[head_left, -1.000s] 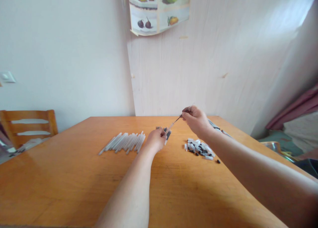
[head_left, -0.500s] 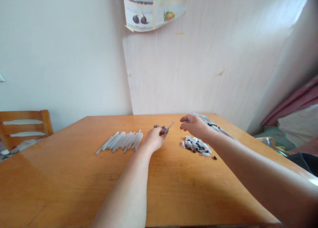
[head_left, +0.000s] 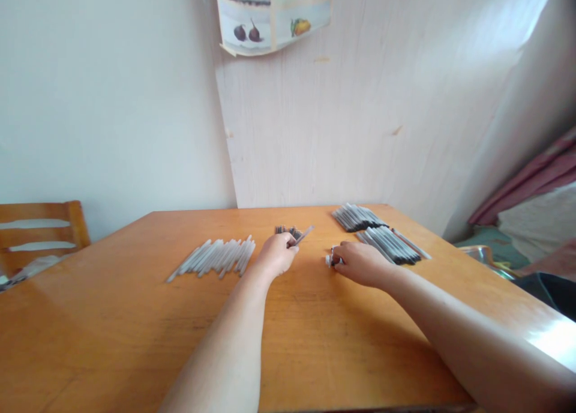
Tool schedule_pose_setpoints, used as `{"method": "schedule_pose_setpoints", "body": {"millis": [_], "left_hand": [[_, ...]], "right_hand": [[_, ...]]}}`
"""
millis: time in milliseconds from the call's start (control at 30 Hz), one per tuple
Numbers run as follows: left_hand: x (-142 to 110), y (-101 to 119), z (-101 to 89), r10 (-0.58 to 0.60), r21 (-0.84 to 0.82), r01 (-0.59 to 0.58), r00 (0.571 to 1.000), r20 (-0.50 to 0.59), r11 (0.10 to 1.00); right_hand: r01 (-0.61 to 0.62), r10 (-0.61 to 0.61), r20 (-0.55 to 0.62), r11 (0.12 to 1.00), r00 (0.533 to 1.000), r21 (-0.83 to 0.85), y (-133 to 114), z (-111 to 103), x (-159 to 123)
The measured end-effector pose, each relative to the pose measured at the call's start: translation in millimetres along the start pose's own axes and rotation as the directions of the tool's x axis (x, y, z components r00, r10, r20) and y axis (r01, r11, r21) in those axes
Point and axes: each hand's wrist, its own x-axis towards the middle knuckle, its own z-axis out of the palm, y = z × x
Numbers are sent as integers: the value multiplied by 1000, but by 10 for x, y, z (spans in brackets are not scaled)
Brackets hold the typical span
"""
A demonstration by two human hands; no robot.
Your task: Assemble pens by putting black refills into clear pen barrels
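My left hand (head_left: 278, 255) is closed around a thin translucent pen barrel (head_left: 306, 234), which slants up to the right past the fingertips. Just behind this hand lies a bunch of short dark-ended pen parts (head_left: 282, 229), partly covered by it. My right hand (head_left: 360, 262) is lowered over the pile of small white and black pen caps (head_left: 329, 261), fingers bent down into it. The hand covers most of that pile, and what its fingertips grip is hidden. To the left of my left hand, a row of whitish empty barrels (head_left: 216, 257) lies on the wooden table (head_left: 306, 341).
Two groups of pens with black ends lie at the right, one farther back (head_left: 357, 217) and one nearer (head_left: 390, 245). A wooden chair (head_left: 42, 230) stands at the left. The wall with a fruit picture (head_left: 274, 17) rises behind the table.
My right hand has come down onto the pile of caps, uncovering the pens at the right. My left hand keeps its hold on the barrel, nearly in place. The view has shifted slightly.
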Motion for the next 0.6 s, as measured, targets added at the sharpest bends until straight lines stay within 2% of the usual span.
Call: {"method": "schedule_pose_setpoints", "body": {"millis": [100, 167, 267, 367, 467, 600], "left_hand": [[-15, 17, -2, 4, 18, -4, 1000, 2, 1000], [-32, 45, -9, 18, 38, -19, 1000, 4, 999], [-66, 104, -27, 58, 85, -60, 998, 26, 995], [-93, 143, -34, 88, 111, -92, 995, 38, 990], [-103, 143, -15, 105, 121, -110, 993, 52, 986], [-109, 131, 31, 126, 156, -138, 988, 87, 978]], "right_hand": [[8, -5, -34, 998, 999, 61, 9, 39, 11], [4, 9, -62, 978, 998, 206, 10, 32, 8], [-12, 77, -117, 878, 990, 478, 6, -9, 8], [26, 157, -227, 768, 961, 640, 12, -40, 30], [74, 208, -289, 681, 934, 729, 29, -40, 56], [76, 247, -305, 650, 920, 756, 29, -34, 67]]}}
